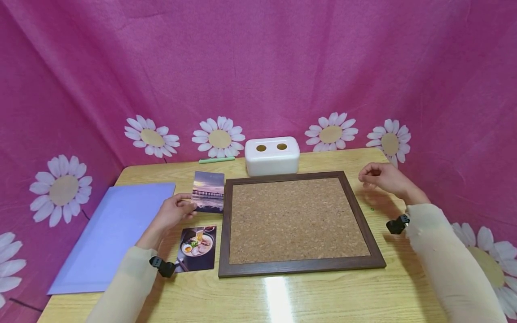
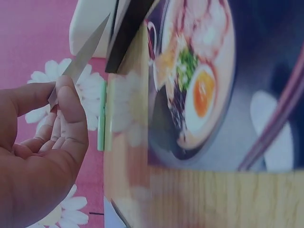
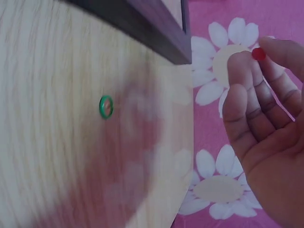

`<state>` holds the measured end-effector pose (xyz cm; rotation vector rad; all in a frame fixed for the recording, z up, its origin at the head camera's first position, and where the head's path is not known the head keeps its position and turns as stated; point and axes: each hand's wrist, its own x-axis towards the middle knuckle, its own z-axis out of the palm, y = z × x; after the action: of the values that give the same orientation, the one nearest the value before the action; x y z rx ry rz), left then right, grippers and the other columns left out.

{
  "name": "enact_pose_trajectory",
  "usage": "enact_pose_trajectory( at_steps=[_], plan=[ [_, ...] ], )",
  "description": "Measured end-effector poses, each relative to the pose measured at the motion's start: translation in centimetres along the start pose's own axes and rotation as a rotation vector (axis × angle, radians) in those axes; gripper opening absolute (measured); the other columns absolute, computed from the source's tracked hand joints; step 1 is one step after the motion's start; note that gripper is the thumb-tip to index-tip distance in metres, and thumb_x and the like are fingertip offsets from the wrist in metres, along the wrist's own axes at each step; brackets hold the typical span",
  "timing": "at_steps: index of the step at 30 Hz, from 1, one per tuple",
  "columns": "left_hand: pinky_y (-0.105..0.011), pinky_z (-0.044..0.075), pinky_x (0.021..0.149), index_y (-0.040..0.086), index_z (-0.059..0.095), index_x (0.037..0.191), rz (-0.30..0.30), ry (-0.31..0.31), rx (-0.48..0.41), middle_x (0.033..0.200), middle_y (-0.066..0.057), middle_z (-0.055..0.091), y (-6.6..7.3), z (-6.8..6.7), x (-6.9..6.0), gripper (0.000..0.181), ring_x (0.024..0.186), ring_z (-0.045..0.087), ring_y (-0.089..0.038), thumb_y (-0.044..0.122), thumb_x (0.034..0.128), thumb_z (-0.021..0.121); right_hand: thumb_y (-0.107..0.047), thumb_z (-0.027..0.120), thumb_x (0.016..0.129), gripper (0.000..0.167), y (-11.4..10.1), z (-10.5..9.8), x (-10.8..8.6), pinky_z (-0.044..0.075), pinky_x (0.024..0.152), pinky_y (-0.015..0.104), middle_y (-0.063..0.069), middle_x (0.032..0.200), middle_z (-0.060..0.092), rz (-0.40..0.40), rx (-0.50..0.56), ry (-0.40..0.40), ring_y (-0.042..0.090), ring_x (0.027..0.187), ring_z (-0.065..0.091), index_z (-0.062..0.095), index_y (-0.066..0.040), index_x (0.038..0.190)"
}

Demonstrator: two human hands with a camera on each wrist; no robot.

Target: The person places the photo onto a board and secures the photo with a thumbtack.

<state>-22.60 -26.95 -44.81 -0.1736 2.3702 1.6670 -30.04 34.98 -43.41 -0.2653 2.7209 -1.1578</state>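
Note:
My left hand (image 1: 171, 213) (image 2: 47, 137) pinches the left edge of a purple sunset bridge photo (image 1: 208, 190), raised off the table; the left wrist view shows it nearly edge-on (image 2: 88, 50). Below it, a ramen photo (image 1: 196, 248) (image 2: 204, 90) lies flat beside the dark-framed cork board (image 1: 299, 220). To the right of the board, my right hand (image 1: 387, 179) (image 3: 270, 114) is above the table, pinching a small round red object (image 3: 259, 53) between fingertips. Near it on the table lies a small green round piece (image 1: 372, 208) (image 3: 106, 107).
A white box with two round holes (image 1: 272, 161) stands behind the board. A green pen (image 1: 216, 159) (image 2: 101, 116) lies to its left. A lilac folder (image 1: 117, 233) covers the table's left side. Behind the table hangs a pink flowered cloth (image 1: 258, 67).

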Motion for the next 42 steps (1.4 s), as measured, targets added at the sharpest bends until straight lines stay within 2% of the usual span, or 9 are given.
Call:
enact_pose_trajectory(
  at_steps=[7, 11, 18, 23, 27, 32, 36, 42],
  plan=[
    [-0.030, 0.061, 0.079, -0.005, 0.037, 0.147, 0.041, -0.045, -0.004, 0.093, 0.001, 0.064, 0.9, 1.0, -0.8, 0.055, 0.084, 0.071, -0.012, 0.012, 0.1000, 0.060, -0.032, 0.066, 0.097, 0.033, -1.2, 0.5, 0.4, 0.060, 0.071, 0.034, 0.004, 0.086, 0.071, -0.028, 0.071, 0.014, 0.022, 0.077, 0.069, 0.066, -0.002, 0.109],
    [-0.030, 0.060, 0.078, -0.004, 0.039, 0.146, 0.057, -0.064, -0.010, 0.093, 0.001, 0.064, 1.2, 1.6, -1.1, 0.053, 0.084, 0.071, -0.013, 0.012, 0.0999, 0.060, -0.026, 0.069, 0.095, 0.030, -1.8, 1.0, 0.9, 0.061, 0.070, 0.037, 0.010, 0.085, 0.073, -0.038, 0.120, 0.019, 0.023, 0.075, 0.071, 0.070, 0.001, 0.109],
    [-0.035, 0.061, 0.080, -0.001, 0.040, 0.146, 0.055, -0.087, -0.018, 0.092, 0.000, 0.062, 1.6, 3.0, -1.3, 0.053, 0.085, 0.071, -0.018, 0.010, 0.0993, 0.061, -0.035, 0.068, 0.095, 0.041, -3.5, 1.6, 0.8, 0.061, 0.079, 0.039, 0.009, 0.096, 0.076, -0.037, 0.067, -0.030, 0.026, 0.087, 0.074, 0.070, -0.001, 0.117],
    [-0.041, 0.061, 0.083, 0.001, 0.040, 0.147, 0.064, -0.118, -0.032, 0.098, -0.006, 0.062, 1.9, 4.0, -1.6, 0.053, 0.085, 0.070, -0.021, 0.009, 0.0995, 0.060, -0.031, 0.067, 0.096, 0.037, -4.8, 2.1, 0.9, 0.061, 0.080, 0.039, 0.017, 0.101, 0.075, -0.076, 0.074, -0.056, 0.029, 0.091, 0.074, 0.069, -0.001, 0.118],
    [-0.044, 0.060, 0.087, 0.000, 0.040, 0.147, 0.084, -0.148, -0.048, 0.099, -0.007, 0.060, 2.0, 4.7, -1.8, 0.052, 0.085, 0.070, -0.022, 0.007, 0.0996, 0.059, -0.025, 0.066, 0.097, 0.032, -5.5, 2.7, 1.2, 0.062, 0.075, 0.036, 0.019, 0.095, 0.074, -0.119, 0.079, -0.056, 0.031, 0.086, 0.073, 0.069, 0.001, 0.114],
    [-0.042, 0.060, 0.088, 0.001, 0.042, 0.146, 0.096, -0.147, -0.034, 0.096, -0.006, 0.059, 2.2, 5.8, -1.9, 0.050, 0.087, 0.071, -0.023, 0.005, 0.0989, 0.060, -0.017, 0.064, 0.098, 0.023, -6.3, 3.3, 1.5, 0.061, 0.078, 0.045, 0.023, 0.100, 0.072, -0.134, 0.102, -0.084, 0.032, 0.086, 0.073, 0.069, 0.001, 0.111],
    [-0.038, 0.061, 0.084, 0.002, 0.044, 0.144, 0.089, -0.134, -0.014, 0.096, -0.006, 0.060, 2.3, 6.6, -1.9, 0.049, 0.085, 0.071, -0.020, 0.005, 0.0982, 0.061, -0.014, 0.062, 0.099, 0.023, -6.9, 4.0, 1.8, 0.061, 0.081, 0.048, 0.025, 0.106, 0.072, -0.118, 0.142, -0.110, 0.032, 0.089, 0.073, 0.069, 0.003, 0.113],
    [-0.032, 0.060, 0.074, 0.004, 0.047, 0.144, 0.076, -0.127, -0.010, 0.094, -0.007, 0.064, 2.5, 7.8, -1.9, 0.049, 0.078, 0.071, -0.017, 0.003, 0.0972, 0.061, -0.014, 0.062, 0.099, 0.022, -8.0, 5.0, 2.1, 0.061, 0.080, 0.039, 0.020, 0.105, 0.072, -0.117, 0.141, -0.129, 0.027, 0.089, 0.072, 0.069, 0.002, 0.113]
  ],
)
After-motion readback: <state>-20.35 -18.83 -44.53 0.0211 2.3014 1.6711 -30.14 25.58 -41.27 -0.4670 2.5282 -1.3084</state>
